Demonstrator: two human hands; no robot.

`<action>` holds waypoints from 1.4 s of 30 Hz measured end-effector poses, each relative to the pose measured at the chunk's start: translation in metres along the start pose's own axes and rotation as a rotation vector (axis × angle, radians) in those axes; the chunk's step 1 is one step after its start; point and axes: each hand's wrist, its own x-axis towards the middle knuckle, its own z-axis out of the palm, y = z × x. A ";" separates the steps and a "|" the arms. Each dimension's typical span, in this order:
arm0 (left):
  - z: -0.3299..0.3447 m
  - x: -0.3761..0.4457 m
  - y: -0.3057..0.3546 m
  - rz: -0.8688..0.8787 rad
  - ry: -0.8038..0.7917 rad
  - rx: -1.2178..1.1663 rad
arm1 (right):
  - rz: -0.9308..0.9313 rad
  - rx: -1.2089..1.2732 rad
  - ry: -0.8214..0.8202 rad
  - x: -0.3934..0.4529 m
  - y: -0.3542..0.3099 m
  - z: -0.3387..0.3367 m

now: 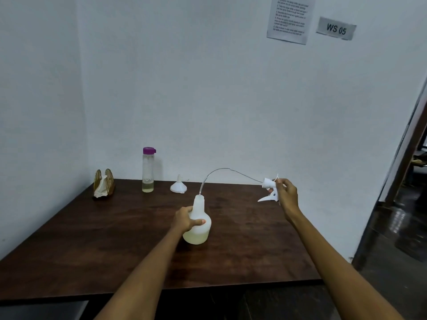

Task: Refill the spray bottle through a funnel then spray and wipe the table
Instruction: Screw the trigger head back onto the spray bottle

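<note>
A white translucent spray bottle (200, 229) with a little yellowish liquid stands on the dark wooden table (115, 239). My left hand (186, 220) grips its body. My right hand (285, 192) holds the white spray head (269, 189) off to the right, above the table. The head's thin dip tube (219, 172) arcs back, and its end is still inside the bottle's open neck. A small white funnel (178, 187) lies mouth down behind the bottle. A clear refill bottle (148, 170) with a purple cap stands at the back, holding a little liquid.
A gold napkin holder (104, 184) with white tissues stands at the table's back left corner. White walls close the back and left. A printed sheet (290, 18) and a "WS 05" sign hang on the wall. A doorway opens at the right.
</note>
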 end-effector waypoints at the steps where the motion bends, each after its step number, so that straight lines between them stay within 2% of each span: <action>1: 0.000 0.000 0.000 0.000 0.001 0.002 | -0.006 -0.015 -0.001 0.000 0.000 0.001; 10: 0.001 0.000 -0.002 0.015 0.009 0.008 | -0.069 -0.076 0.017 0.002 -0.009 0.004; 18: 0.001 -0.001 -0.002 0.018 0.011 0.006 | 0.016 -0.001 0.059 0.006 -0.009 0.007; 23: 0.000 -0.002 -0.002 0.016 0.010 0.000 | 0.002 -0.080 0.038 0.000 -0.004 0.008; 27: 0.000 -0.002 -0.002 0.022 0.011 0.009 | -0.066 -0.183 -0.024 -0.003 -0.004 0.006; 31: 0.000 -0.002 -0.002 0.018 0.010 0.007 | -0.223 -0.326 -0.098 -0.005 -0.017 0.016; 33: 0.000 -0.003 -0.002 0.020 0.006 0.010 | -0.277 -0.347 -0.084 -0.003 -0.028 0.024; 36: -0.001 -0.003 -0.002 0.024 0.002 0.005 | -0.282 -0.261 -0.014 0.003 -0.043 0.031; 42: -0.001 -0.002 -0.001 0.019 0.003 0.008 | -0.160 -0.096 0.058 0.017 -0.051 0.024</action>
